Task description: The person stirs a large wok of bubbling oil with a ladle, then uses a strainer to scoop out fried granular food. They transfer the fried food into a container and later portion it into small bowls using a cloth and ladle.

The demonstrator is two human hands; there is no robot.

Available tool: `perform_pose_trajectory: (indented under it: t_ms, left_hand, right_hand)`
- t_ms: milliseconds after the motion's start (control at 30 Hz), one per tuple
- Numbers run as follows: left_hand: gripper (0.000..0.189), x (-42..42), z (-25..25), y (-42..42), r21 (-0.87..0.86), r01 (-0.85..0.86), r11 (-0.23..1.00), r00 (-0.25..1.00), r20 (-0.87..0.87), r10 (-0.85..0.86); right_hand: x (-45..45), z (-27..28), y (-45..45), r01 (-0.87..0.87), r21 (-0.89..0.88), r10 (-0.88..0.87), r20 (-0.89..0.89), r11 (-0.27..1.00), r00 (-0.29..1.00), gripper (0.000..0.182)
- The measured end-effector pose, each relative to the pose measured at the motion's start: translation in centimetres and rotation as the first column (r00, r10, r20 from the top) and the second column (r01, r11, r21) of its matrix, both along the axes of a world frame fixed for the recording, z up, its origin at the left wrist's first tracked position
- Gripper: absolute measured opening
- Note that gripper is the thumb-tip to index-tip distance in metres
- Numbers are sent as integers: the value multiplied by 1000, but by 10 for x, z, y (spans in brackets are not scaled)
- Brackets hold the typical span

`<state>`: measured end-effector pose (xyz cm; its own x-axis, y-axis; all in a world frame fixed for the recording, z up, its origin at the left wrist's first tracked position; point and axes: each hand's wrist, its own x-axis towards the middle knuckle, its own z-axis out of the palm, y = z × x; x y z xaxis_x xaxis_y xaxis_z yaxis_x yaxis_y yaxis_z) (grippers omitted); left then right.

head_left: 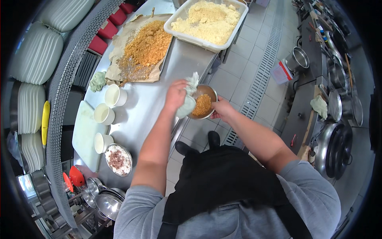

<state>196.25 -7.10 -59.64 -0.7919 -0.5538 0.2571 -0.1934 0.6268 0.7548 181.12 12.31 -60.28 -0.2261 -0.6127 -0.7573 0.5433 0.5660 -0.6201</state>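
Note:
My right hand (221, 110) grips the rim of a steel bowl (213, 93) over the table's front edge. Orange-brown crumbs (202, 105) lie in the bowl. In my left hand (176, 94) is a pale green cloth (187, 103), which overlaps the bowl's left side. Beyond them, crumbs of the same colour (147, 44) are spread over brown paper (113, 64) on a tray. A white plastic tub (206, 44) of pale yellow crumbs (209, 21) stands to the right of it.
Three white cups (116, 95) stand left, beside a white cutting board (85, 134). Near them are a bowl of white food with pinkish pieces (118, 159) and a crumpled cloth (97, 81). Shelved plates (37, 53) line the left. Pots (297, 59) and a stove counter (307, 98) stand right.

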Motion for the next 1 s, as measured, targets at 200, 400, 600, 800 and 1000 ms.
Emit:
perform_pose_trajectory:
  t_ms: [200, 400, 600, 800, 1000]
  left_hand:
    - [33, -23, 14, 53, 610, 7, 793, 1000, -8, -3]
    - [38, -33, 118, 80, 939, 47, 342, 997, -64, 39]
    - [35, -50, 98, 116, 264, -26, 964, 999, -20, 33]
    - [34, -35, 122, 104, 81, -203, 976, 960, 215, 181]
    - [42, 5, 145, 53, 475, -287, 832, 956, 192, 221]
  right_hand:
    - [-22, 17, 23, 18, -13, -18, -6, 1000, 1000, 51]
    - [-43, 24, 60, 36, 4, -36, -40, 999, 999, 45]
    - [-47, 21, 68, 94, -29, -95, -27, 995, 995, 41]
    - [-42, 26, 72, 144, -50, -144, 3, 988, 990, 40]
    - [-43, 30, 72, 150, -112, -143, 70, 982, 987, 57]
